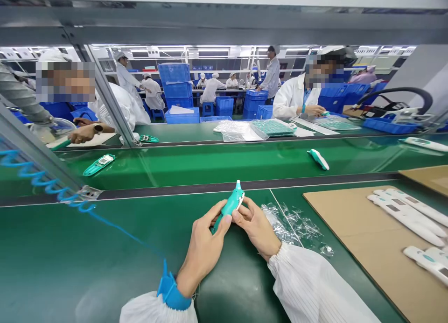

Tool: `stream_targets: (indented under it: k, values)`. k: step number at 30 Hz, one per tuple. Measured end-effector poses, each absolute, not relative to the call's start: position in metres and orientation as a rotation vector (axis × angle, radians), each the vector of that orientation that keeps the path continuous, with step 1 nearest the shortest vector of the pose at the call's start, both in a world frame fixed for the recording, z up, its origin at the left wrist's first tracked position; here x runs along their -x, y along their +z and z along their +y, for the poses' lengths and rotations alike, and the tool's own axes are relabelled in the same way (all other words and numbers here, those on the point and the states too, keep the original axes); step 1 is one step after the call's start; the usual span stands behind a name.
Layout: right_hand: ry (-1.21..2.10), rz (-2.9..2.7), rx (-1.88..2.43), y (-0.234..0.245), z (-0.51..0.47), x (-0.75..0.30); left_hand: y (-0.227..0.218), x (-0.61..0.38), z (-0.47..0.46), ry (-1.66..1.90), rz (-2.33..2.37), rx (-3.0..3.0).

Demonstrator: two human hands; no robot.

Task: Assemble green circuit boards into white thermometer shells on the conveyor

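plainly, both hands (pixel 205 236) (pixel 258 227) hold a teal-and-white device (pixel 231 202) — its lower part partly covered.

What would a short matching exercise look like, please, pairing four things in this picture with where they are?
Things:
1. Teal device
2. Blue wristband
3. Clear plastic
4. White casings

Places:
A. Around the left wrist
B. On the tan cardboard
C. Held by the left hand and right hand
D. Crumpled on the green bench

Right pairs: 1-C, 2-A, 3-D, 4-B.
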State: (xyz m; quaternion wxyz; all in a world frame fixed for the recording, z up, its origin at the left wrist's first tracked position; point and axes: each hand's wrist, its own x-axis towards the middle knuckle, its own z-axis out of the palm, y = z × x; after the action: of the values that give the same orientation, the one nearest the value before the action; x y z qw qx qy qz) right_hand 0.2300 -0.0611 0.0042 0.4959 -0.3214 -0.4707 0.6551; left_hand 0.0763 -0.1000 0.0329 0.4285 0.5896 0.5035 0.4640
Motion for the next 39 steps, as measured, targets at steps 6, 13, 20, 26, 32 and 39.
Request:
stream_targets:
  k: [6,13,20,26,32,39]
  values:
    - [1.578,-1.121,0.845,0.009,-0.06,-0.233,0.026,-0.08,-0.103,1.122,1.446,-1.749]
    - [1.587,-1.004,0.772,0.024,-0.064,-0.231,0.021,-0.079,-0.103,0.997,1.586,-1.799]
    - [1.693,-0.865,0.669,0.022,-0.068,-0.227,0.02,-0.079,-0.104,0.919,1.701,-1.892]
    - [1.67,-0.811,0.767,0.019,-0.066,-0.23,0.024,-0.081,-0.107,0.872,1.655,-1.986]
    - [1.692,-0.768,0.7,0.018,-0.067,-0.227,0.022,-0.083,-0.109,0.922,1.655,-2.007]
    - [1.612,-0.88,0.756,0.023,-0.067,-0.229,0.014,-0.085,-0.109,0.971,1.599,-2.08]
